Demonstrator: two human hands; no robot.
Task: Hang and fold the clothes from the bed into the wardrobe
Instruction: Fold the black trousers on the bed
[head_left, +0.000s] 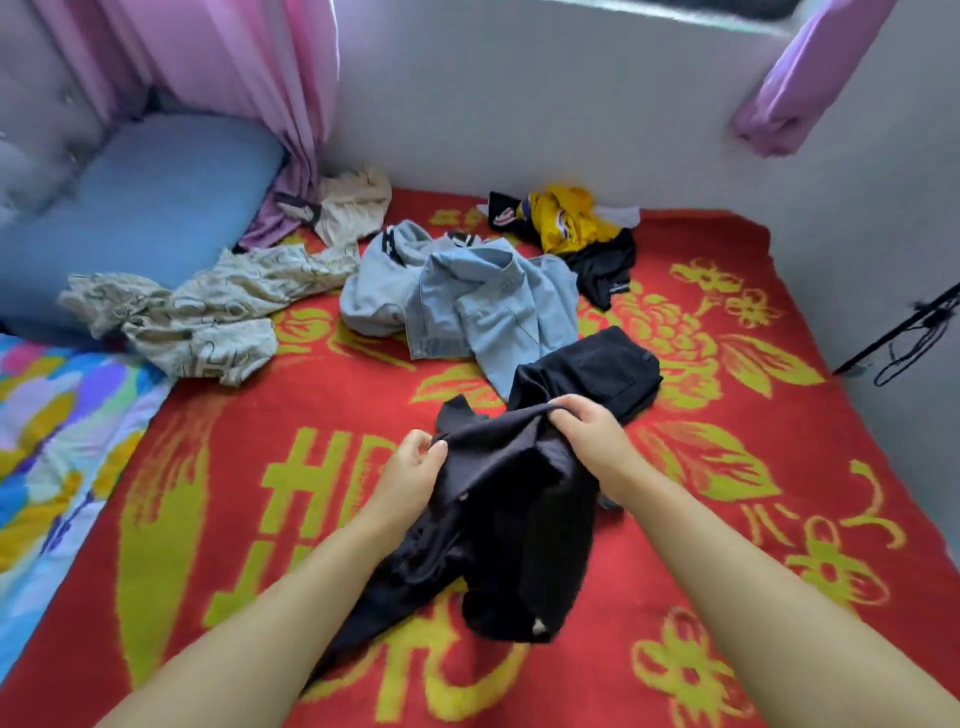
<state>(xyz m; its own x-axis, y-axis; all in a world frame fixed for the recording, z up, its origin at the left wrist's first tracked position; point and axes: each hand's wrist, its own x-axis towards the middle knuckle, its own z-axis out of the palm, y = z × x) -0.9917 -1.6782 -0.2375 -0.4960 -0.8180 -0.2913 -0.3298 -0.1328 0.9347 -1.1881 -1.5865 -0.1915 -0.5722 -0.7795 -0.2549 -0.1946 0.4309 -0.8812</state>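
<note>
Red-and-yellow blanket on bed (779, 675), lower centre: left hand (410, 475) and right hand (582, 428) each pinch the black garment's (509, 519) top edge; bunched fabric could slip or fold crooked.

The red blanket (322, 395) carries big yellow signs woven in; near the black garment (509, 499) they look like letters "H" and "D", but I cannot read any word. Other garment marks are too blurred.
</note>
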